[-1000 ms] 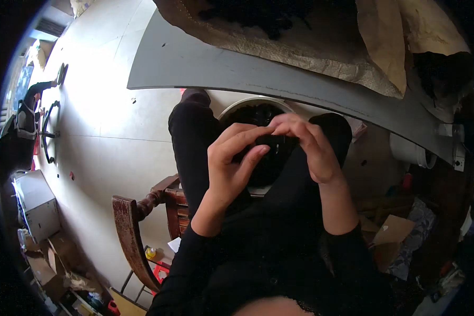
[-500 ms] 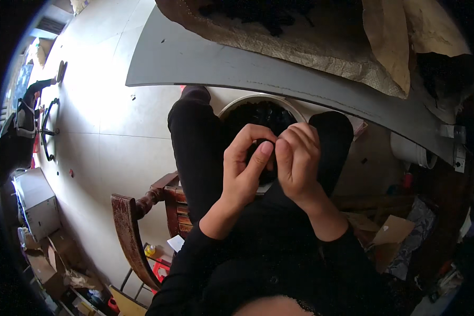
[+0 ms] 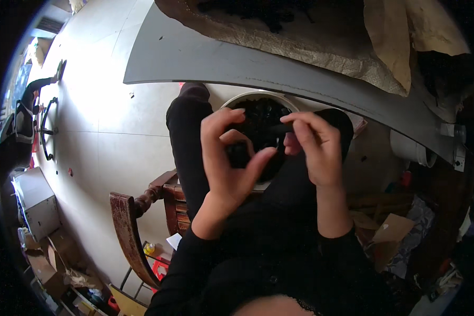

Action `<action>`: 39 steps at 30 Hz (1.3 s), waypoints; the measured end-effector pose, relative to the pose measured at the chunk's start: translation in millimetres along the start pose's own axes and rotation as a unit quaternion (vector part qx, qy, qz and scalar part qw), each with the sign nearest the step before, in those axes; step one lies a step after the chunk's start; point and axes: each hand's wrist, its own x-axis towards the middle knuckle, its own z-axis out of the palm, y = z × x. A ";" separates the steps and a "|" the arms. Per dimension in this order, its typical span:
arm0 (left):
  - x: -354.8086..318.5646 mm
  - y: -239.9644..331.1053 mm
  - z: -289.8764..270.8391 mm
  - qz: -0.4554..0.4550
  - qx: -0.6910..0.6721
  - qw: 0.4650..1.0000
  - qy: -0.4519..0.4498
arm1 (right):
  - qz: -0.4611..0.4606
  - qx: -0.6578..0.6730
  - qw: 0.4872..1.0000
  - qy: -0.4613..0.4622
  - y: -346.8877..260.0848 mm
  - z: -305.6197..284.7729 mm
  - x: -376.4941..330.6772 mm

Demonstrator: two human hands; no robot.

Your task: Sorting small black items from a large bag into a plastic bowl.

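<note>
My left hand [image 3: 218,163] hangs above a round white bucket, its thumb and fingers spread and curved, with nothing gripped. To its right, my right hand [image 3: 319,150] pinches a small black piece [image 3: 285,128] between thumb and fingers. That piece points toward my left hand; its exact kind is too dark to make out. Between my knees stands the white bucket [image 3: 242,97], filled with glossy black pieces [image 3: 263,108]. My hands cover part of its contents.
A grey tabletop [image 3: 195,58] crosses ahead of my knees, bearing a tan woven sack [image 3: 300,50] with black pieces on it. A wooden chair arm [image 3: 124,221] is at my left. Cardboard boxes [image 3: 37,197] stand far left; torn cardboard [image 3: 392,231] lies right.
My hands, together half a second ago, have drawn apart. The left has opened and moved left; the right has shifted slightly right, with the black piece now showing in its fingers.
</note>
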 end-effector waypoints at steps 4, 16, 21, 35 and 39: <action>4.4 -11.5 -10.2 -0.077 -0.159 0.977 -0.119 | 0.008 0.120 0.991 -0.060 3.4 2.6 -4.8; 0.2 2.5 4.5 -0.164 -0.130 0.976 -0.061 | -0.153 -0.049 0.985 -0.064 7.2 5.4 -10.0; -0.1 -3.1 5.0 -0.194 -0.196 0.959 -0.071 | -0.176 -0.049 0.983 -0.036 6.1 8.1 -12.6; -10.9 -13.3 9.5 -0.187 -0.287 0.938 -0.051 | -0.260 -0.155 0.953 -0.019 7.2 16.5 -17.4; -13.6 -10.1 11.6 -0.231 -0.330 0.915 -0.039 | -0.282 -0.184 0.941 -0.019 7.8 14.3 -19.6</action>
